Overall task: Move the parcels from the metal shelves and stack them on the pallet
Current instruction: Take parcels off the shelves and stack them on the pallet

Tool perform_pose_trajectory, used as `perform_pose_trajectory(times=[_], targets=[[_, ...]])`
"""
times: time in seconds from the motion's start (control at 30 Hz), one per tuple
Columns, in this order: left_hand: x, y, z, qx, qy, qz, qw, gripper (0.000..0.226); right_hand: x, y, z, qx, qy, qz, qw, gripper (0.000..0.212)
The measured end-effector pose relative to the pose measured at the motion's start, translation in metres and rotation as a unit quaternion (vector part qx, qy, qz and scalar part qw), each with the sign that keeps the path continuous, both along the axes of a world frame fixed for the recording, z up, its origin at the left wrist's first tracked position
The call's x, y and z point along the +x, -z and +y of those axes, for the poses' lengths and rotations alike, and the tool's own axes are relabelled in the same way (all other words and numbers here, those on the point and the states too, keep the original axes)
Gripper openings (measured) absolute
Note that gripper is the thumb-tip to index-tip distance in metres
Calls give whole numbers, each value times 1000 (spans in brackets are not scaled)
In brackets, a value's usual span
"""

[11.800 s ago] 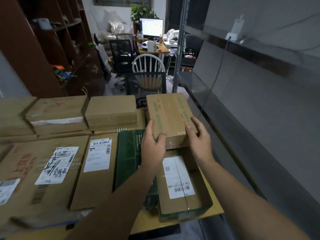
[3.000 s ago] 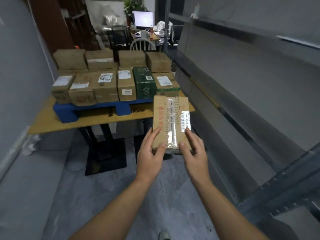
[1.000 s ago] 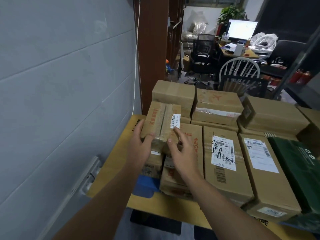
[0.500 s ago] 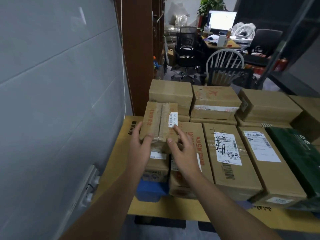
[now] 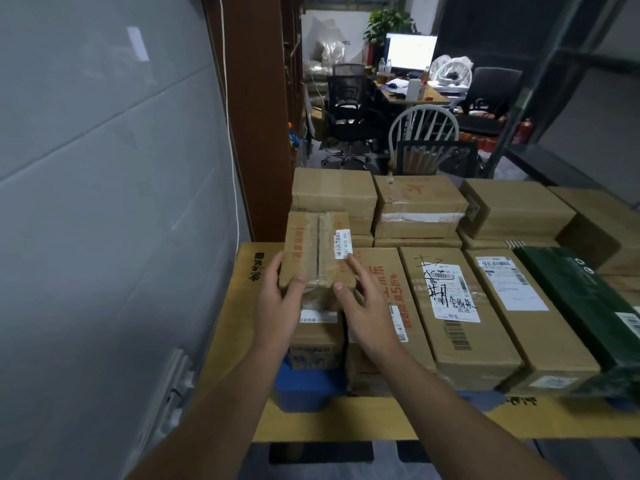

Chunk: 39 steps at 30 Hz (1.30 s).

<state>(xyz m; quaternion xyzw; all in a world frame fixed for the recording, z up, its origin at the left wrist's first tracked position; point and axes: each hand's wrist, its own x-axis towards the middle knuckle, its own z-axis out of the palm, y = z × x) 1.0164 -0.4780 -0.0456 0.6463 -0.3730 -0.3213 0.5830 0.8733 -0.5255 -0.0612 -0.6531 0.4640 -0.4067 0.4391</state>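
Note:
I hold a small brown taped parcel (image 5: 317, 251) with a white barcode sticker between both hands. My left hand (image 5: 278, 306) grips its near left corner. My right hand (image 5: 363, 303) holds its near right corner, index finger lying by the sticker. The parcel is over the leftmost front box (image 5: 317, 337) of the stack on the blue pallet (image 5: 308, 386); I cannot tell whether it rests on that box. More brown parcels fill the pallet in two rows, such as a labelled one (image 5: 450, 306) to the right.
The pallet lies on a yellow board table (image 5: 228, 327). A grey wall (image 5: 104, 202) stands close on the left. A dark green box (image 5: 588, 306) sits at the front right. Chairs and a desk with a monitor (image 5: 410, 51) are behind the pallet.
Three seconds ago I carried the parcel up the aisle; it is now at the pallet's left end. Over the last second my hands and the parcel have hardly moved.

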Motion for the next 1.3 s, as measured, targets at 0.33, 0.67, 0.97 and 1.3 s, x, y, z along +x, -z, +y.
perform_pose_trajectory(times=[0.33, 0.67, 0.97, 1.3], targets=[[7, -9, 4, -34, 13, -14, 999, 52, -2, -4, 7, -2, 26, -23, 999, 58], [7, -36, 6, -122, 54, -167, 977, 53, -11, -27, 16, -38, 90, -13, 995, 51], [-23, -40, 3, -171, 149, -184, 956, 48, -46, -43, 38, -124, 163, 49, 978, 52], [-128, -35, 18, -187, 308, -144, 922, 44, -154, -39, 107, -132, 316, 85, 936, 42]])
